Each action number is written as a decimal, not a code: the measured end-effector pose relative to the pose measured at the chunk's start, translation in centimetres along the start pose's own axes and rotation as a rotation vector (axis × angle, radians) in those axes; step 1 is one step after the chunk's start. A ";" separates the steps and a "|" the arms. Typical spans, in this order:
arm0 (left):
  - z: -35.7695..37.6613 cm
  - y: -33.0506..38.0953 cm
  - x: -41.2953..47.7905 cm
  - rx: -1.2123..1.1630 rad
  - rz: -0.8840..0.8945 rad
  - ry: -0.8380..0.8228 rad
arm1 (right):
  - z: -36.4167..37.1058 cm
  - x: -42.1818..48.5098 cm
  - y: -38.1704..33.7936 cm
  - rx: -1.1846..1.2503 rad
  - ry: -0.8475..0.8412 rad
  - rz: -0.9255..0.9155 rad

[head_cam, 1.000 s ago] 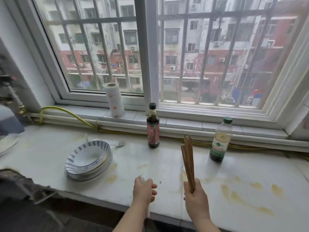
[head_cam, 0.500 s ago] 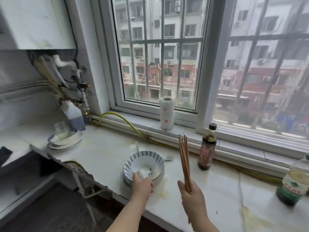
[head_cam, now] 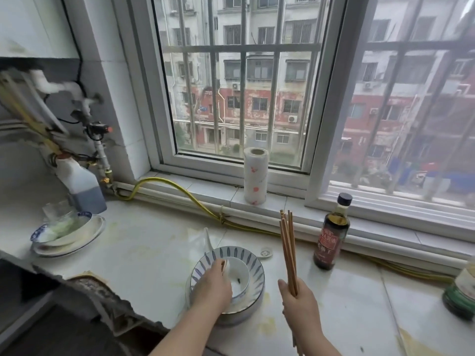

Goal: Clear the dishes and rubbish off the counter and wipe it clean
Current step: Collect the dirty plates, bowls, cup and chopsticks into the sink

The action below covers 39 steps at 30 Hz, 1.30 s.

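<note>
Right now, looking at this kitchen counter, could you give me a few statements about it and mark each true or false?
1. The right hand holds chopsticks. True.
2. The paper roll lies flat. False: it stands upright on the sill.
3. The left hand is at the stacked bowls. True.
4. The sauce bottle is uncapped. False: its black cap is on.
5. The counter is spotless. False: yellowish stains show.

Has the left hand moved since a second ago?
Yes. The left hand moved leftward: it was at the counter's edge right of the stacked bowls, and now reaches into them.
</note>
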State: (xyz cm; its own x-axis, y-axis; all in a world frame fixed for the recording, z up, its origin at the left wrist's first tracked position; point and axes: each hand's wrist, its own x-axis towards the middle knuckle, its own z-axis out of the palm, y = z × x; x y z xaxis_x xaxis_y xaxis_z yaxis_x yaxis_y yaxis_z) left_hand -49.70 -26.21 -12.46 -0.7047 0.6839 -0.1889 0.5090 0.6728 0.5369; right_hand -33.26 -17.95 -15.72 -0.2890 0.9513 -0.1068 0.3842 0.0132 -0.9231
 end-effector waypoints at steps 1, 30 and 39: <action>0.2 0.2 0.3 0.073 0.033 -0.002 | 0.1 0.5 0.0 -0.010 -0.007 0.010; -1.4 -4.0 6.5 -0.427 -0.414 0.181 | 5.7 7.1 0.3 0.059 -0.142 0.317; -0.2 -6.3 5.9 -0.807 -0.480 -0.068 | 6.8 5.6 -0.3 0.101 0.082 0.414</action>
State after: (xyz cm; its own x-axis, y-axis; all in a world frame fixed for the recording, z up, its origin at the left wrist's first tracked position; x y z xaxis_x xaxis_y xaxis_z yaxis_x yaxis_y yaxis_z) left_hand -57.17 -26.47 -16.74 -0.7069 0.4167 -0.5715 -0.3423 0.5056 0.7920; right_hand -40.94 -14.68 -18.59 -0.0566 0.8915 -0.4494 0.3644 -0.4006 -0.8407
